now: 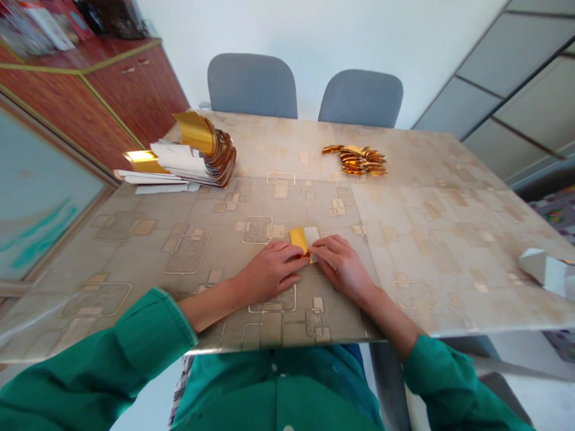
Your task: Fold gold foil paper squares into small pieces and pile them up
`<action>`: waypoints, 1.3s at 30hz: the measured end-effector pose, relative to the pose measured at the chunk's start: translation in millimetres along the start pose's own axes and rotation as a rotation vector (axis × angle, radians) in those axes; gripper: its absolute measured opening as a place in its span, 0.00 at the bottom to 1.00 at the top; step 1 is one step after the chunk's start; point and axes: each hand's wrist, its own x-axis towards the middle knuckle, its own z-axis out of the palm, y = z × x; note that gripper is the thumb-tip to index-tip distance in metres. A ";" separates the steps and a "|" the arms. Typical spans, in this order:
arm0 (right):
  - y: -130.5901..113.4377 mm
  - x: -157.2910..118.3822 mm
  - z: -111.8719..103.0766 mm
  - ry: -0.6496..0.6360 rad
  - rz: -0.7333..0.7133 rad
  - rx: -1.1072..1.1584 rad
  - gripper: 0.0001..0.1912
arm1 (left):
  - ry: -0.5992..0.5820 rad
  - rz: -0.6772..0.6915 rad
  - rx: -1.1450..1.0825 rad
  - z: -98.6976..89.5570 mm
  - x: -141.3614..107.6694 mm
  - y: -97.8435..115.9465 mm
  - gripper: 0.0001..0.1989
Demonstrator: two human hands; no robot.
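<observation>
Between my hands, near the front edge of the table, lies a small sheet of gold foil paper (pixel 297 237), partly folded so that its white back shows on the right. My left hand (pixel 272 269) presses its fingertips on the lower left of the paper. From the right, my right hand (pixel 342 266) pinches the paper's edge between thumb and fingers. A little red shows at the fold, under the fingertips. The lower part of the sheet is hidden by my fingers.
A bent stack of gold and white paper (pixel 197 152) stands at the back left of the patterned table (pixel 404 227). Folded gold pieces (pixel 362 160) lie in a pile at the back. White paper (pixel 548 272) sits at the right edge. Two grey chairs (pixel 252 87) stand behind.
</observation>
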 end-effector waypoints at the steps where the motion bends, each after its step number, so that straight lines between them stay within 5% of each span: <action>1: -2.0 -2.1 0.8 -0.029 -0.017 0.024 0.14 | 0.005 0.002 -0.014 -1.0 1.0 -2.3 0.16; 7: -3.4 -7.3 1.6 -0.067 -0.016 0.032 0.12 | 0.019 0.176 -0.072 -6.9 14.3 -29.4 0.12; 13: -12.4 -3.2 0.6 -0.111 0.029 -0.047 0.13 | 0.048 0.373 0.101 -10.5 21.3 -41.3 0.14; 18: -20.4 -0.8 6.6 -0.099 0.080 -0.131 0.08 | 0.145 0.259 0.035 -6.0 16.5 -37.5 0.15; 30: -25.8 1.8 6.1 -0.089 0.142 -0.114 0.07 | 0.033 0.271 -0.009 -7.8 17.8 -41.5 0.15; 39: -40.4 -0.1 17.8 -0.051 0.238 -0.146 0.04 | 0.059 0.064 -0.149 -2.8 19.0 -35.7 0.14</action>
